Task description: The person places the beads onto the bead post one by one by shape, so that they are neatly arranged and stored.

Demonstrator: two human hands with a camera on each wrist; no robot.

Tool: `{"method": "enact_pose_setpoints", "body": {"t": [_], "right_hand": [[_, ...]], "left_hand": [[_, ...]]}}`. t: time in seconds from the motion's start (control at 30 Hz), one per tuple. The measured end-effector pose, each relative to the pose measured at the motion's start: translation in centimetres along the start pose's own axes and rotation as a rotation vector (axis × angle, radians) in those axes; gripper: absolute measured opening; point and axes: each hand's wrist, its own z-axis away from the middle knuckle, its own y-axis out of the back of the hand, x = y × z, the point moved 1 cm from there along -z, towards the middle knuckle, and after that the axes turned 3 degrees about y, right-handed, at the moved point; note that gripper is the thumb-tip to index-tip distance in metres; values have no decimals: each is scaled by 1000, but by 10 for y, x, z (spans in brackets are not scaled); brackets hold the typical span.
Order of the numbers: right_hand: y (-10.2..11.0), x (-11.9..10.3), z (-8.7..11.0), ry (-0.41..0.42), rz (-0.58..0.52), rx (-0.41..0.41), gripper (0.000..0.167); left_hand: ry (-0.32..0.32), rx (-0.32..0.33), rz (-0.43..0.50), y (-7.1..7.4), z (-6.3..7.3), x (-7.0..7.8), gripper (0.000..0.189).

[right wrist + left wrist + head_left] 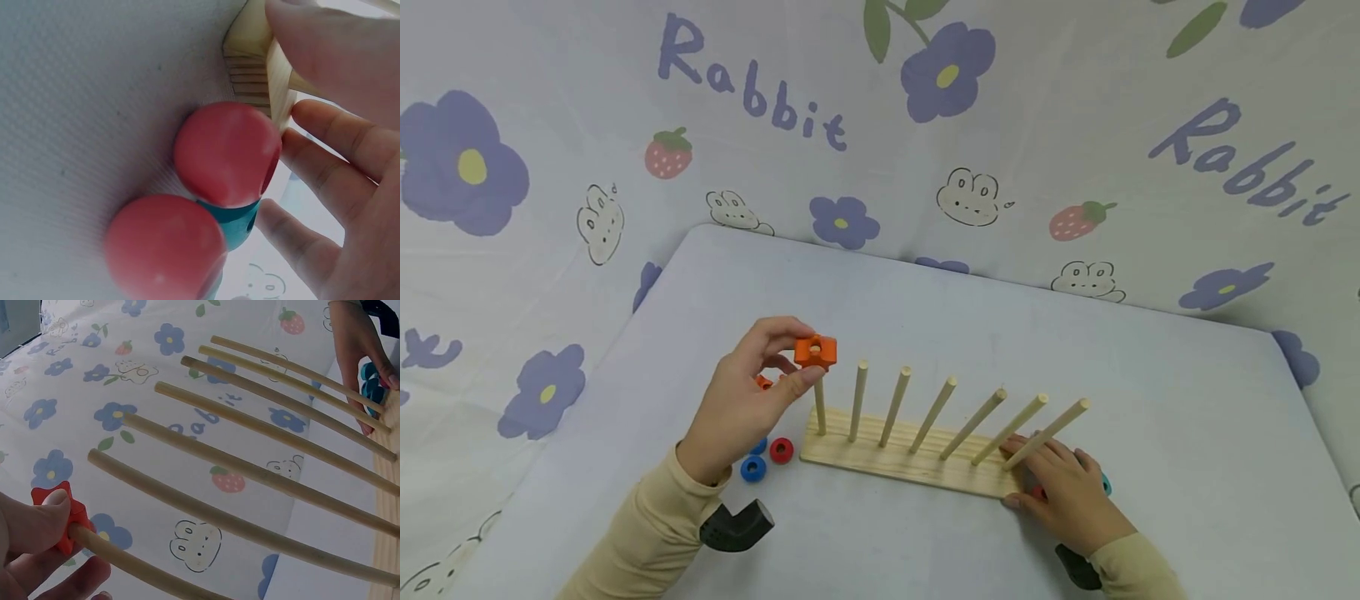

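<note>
Left hand (741,408) pinches orange star-shaped bead (816,353) between thumb and fingers; bead sits at the top of the leftmost round wooden peg (821,410); right hand (1067,497) part-open, thumb and fingers gripping the right end of the flat pale wooden base (880,467); glossy red round beads (228,153) beside it; small blue round bead (753,469) on white table (925,542) near the base's left end
</note>
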Motion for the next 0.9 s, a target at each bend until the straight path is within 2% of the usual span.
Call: {"method": "enact_pose_setpoints", "body": {"t": [0.13, 0.23, 0.37, 0.57, 0.73, 0.9], "right_hand": [[1, -1, 0, -7, 5, -2, 58], [1, -1, 0, -3, -2, -4, 58], [1, -1, 0, -6, -10, -7, 57], [2, -1, 0, -16, 3, -10, 56], [3, -2, -1, -18, 11, -8, 55], [3, -3, 0, -27, 5, -21, 58]], "left_hand": [[44, -43, -91, -2, 4, -9, 35], [117, -84, -126, -2, 8, -15, 34], [134, -117, -164, -3, 10, -25, 31], [79, -156, -309, -9, 10, -49, 28], [35, -184, -362, -16, 14, -69, 26], [32, -193, -405, -22, 19, -84, 28]]}}
